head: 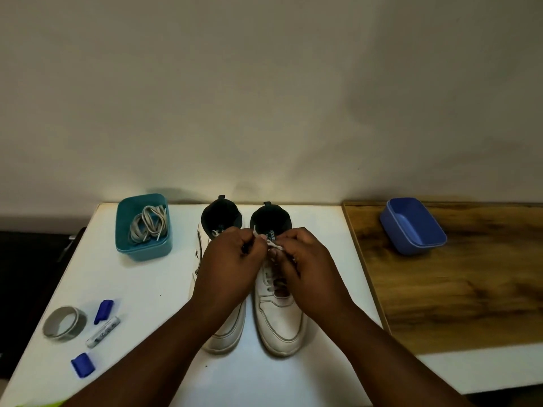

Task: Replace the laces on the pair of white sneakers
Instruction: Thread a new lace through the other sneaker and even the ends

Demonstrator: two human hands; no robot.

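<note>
Setting: plain pale wall behind a white table (152, 289), which meets a wood-grain surface (470, 289) on the right.
Right sneaker: white sneaker (280, 324) near the middle of the table, toe toward the person, dark collar toward the wall; its old lace (274, 245) sits at the top eyelets.
Left hand: left hand (232, 259) over the upper eyelets, fingers curled and pinching one end of the lace.
Right hand: right hand (308, 259) opposite, fingers curled on the other part of the same lace; both hands close together above the tongue.
Step, as I judge it: loosening or unthreading the old lace from the top, early in the job.
Left sneaker: second sneaker (226, 333) just beside the first, largely hidden under the left forearm; whether it is laced I cannot tell.
New laces: a coil of pale laces (148, 226) in a teal tub (144, 248) at the back left, well apart from the hands.
Other things: blue tub (412, 227) on the wood surface; tape roll (64, 323), a marker (102, 331) and two blue caps (103, 309) (83, 364) at front left.
Risk: a hard tug could tighten a knot rather than free it, or drag the unheld sneaker toward the table edge; a frayed tip may snag in an eyelet.
</note>
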